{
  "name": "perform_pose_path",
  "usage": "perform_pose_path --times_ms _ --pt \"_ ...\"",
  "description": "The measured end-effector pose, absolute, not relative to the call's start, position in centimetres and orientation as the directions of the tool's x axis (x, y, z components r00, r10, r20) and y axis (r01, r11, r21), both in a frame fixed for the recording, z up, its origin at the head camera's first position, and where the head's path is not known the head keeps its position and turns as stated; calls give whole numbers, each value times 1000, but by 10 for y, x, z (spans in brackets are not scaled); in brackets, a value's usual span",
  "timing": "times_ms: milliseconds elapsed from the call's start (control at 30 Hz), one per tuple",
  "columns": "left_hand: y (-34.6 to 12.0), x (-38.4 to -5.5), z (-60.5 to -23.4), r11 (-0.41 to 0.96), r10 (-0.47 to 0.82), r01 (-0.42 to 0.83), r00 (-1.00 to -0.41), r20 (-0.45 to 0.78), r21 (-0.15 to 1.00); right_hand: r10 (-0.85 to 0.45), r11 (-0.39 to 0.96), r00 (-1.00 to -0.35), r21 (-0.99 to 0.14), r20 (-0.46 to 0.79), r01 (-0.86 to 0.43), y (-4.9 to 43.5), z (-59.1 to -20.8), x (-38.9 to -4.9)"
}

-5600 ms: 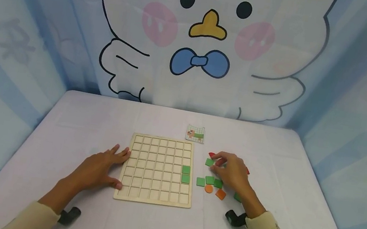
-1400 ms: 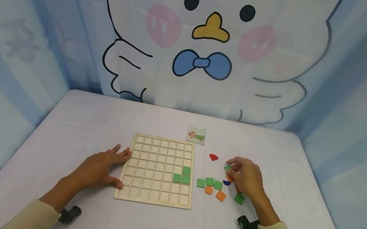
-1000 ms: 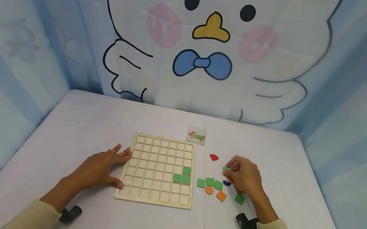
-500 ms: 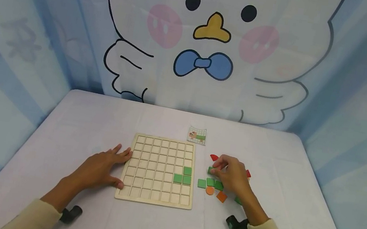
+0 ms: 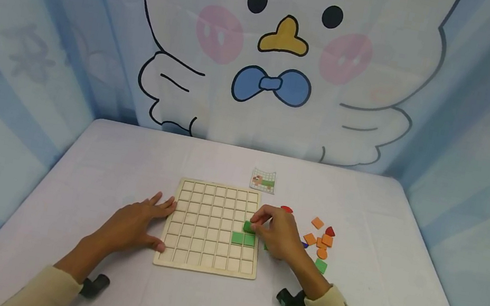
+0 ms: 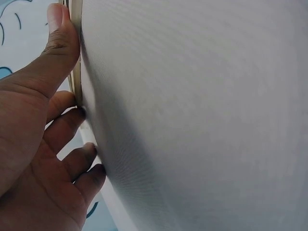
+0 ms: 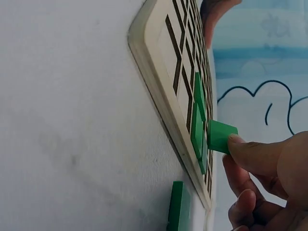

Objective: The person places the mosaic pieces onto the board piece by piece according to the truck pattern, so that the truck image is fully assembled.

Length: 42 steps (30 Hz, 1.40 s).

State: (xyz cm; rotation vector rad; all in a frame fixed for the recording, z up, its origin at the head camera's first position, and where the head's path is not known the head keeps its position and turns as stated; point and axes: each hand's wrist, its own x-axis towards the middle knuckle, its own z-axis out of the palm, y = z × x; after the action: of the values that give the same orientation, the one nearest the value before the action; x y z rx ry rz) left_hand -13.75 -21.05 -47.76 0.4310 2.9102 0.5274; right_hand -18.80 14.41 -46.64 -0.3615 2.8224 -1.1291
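A pale wooden grid board (image 5: 193, 268) lies flat on the table. My left hand (image 5: 131, 226) rests at its left edge, fingers spread; in the left wrist view the thumb (image 6: 62, 43) lies along the board's side. Over the board's right side, my right hand (image 5: 280, 233) pinches a green square tile (image 7: 222, 136) between thumb and fingertips, tilted and raised above the grid. Green tiles (image 5: 243, 239) sit side by side in the board's cells below it. The right wrist view shows another set green tile (image 7: 197, 130) just beneath the held one.
Right of the board lie orange pieces (image 5: 310, 239), a red piece (image 5: 331, 231), and a green tile (image 5: 320, 265); my right hand hides other green tiles. Behind the board is a small picture card (image 5: 263, 181). A printed curtain (image 5: 259, 123) stands at the back.
A third green tile has come onto the board since the earliest frame. My right hand took another green tile from the loose pieces and moved left over the board. My left hand stayed put.
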Motion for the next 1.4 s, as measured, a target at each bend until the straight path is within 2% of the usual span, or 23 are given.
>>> perform_pose_path --times_ms 333,833,1167,1400 --pt "-209 -136 -476 895 313 261 -945 -94 363 -281 691 -957 -676 74 -255 122 -473 -190" --pt "-210 -137 -480 896 301 242 -947 -109 373 -332 734 -942 -618 38 -284 119 -472 -190" --pt "-210 -137 -478 893 303 244 -947 -104 378 -255 711 -967 -674 17 -199 140 -466 -189" --pt "-211 -137 -476 894 305 247 -947 -103 374 -190 761 -981 -636 -28 -129 169 -461 -188"
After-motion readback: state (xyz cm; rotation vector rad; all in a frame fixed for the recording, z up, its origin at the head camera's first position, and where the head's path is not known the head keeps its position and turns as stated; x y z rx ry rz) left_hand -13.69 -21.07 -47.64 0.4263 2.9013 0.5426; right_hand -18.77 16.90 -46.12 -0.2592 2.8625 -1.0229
